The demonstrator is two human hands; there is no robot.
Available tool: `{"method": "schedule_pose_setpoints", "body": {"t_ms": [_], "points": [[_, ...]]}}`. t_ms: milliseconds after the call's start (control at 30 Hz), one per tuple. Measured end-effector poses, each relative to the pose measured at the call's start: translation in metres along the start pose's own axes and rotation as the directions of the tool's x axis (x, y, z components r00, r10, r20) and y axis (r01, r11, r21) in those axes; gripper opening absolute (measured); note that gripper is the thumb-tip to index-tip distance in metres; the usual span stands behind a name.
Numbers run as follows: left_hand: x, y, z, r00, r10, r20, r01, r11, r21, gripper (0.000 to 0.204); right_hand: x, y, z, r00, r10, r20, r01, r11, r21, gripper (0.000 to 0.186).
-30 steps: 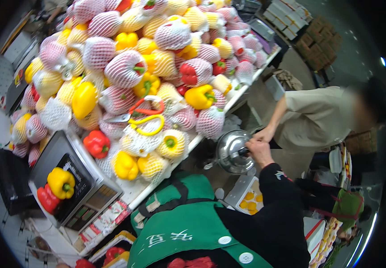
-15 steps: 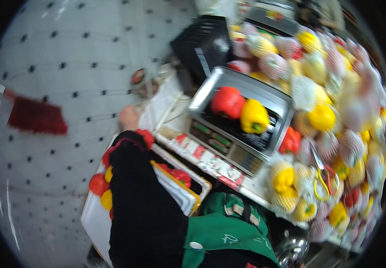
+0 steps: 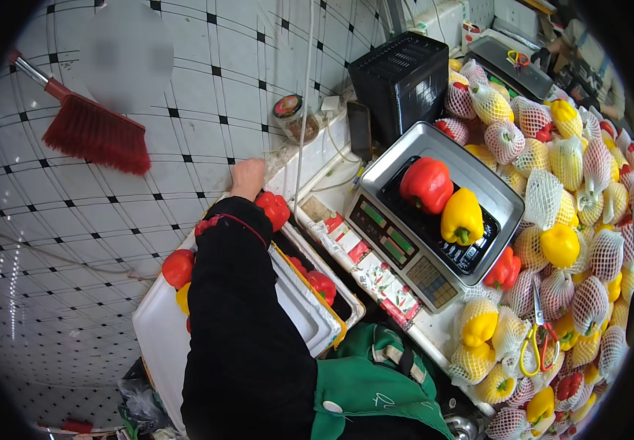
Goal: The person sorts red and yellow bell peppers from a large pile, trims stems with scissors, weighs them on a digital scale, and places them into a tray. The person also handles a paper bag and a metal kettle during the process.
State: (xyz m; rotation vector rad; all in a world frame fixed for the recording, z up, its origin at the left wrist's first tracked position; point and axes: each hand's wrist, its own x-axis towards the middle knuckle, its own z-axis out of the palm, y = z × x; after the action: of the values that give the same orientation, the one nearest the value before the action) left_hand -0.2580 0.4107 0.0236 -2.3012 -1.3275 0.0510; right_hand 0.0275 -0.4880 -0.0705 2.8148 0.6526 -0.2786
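My left hand (image 3: 247,178) reaches out at the end of a black sleeve, at the far end of a white foam box (image 3: 157,356). It is bent down at the wrist, with its back showing and its fingers hidden, so its grip cannot be made out. Right next to it is a red bell pepper (image 3: 273,210). Another red pepper (image 3: 178,268) and a partly covered yellow pepper (image 3: 182,297) sit left of my sleeve. My right hand is out of view. On the scale (image 3: 434,275) lie a red bell pepper (image 3: 426,185) and a yellow bell pepper (image 3: 461,217).
Several net-wrapped peppers (image 3: 590,306) are heaped on the right, with scissors (image 3: 538,334) on top. Behind the scale stand a black slotted box (image 3: 399,92) and a phone (image 3: 359,130). A lidded jar (image 3: 296,119) is beyond my hand. A red brush (image 3: 97,136) hangs left.
The view has shifted, so the scene sits farther right and is sharper. A blurred pale shape over the pile's right side is gone. My left hand stays by the red pepper.
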Motion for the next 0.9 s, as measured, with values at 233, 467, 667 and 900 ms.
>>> {"method": "schedule_pose_setpoints", "body": {"t_ms": [233, 467, 667, 900], "points": [[0.009, -0.004, 0.020, 0.992, 0.098, -0.078, -0.096, 0.995, 0.022, 0.011, 0.006, -0.012, -0.028, 0.998, -0.045, -0.035, 0.046, 0.998, 0.039, 0.017], [0.015, -0.003, 0.025, 0.994, 0.088, -0.071, -0.094, 0.992, -0.083, 0.012, 0.001, -0.023, -0.059, 0.993, 0.089, 0.082, -0.096, 0.992, 0.085, 0.030], [0.008, -0.003, 0.003, 0.993, -0.053, 0.102, 0.063, 0.994, -0.090, 0.024, 0.030, -0.027, -0.046, 0.998, 0.008, -0.070, 0.002, 0.989, 0.149, 0.027], [0.003, 0.005, -0.032, 0.988, -0.052, 0.144, 0.085, 0.968, -0.234, 0.038, 0.054, -0.041, -0.079, 0.996, -0.023, -0.089, 0.042, 0.975, 0.218, 0.025]]}}
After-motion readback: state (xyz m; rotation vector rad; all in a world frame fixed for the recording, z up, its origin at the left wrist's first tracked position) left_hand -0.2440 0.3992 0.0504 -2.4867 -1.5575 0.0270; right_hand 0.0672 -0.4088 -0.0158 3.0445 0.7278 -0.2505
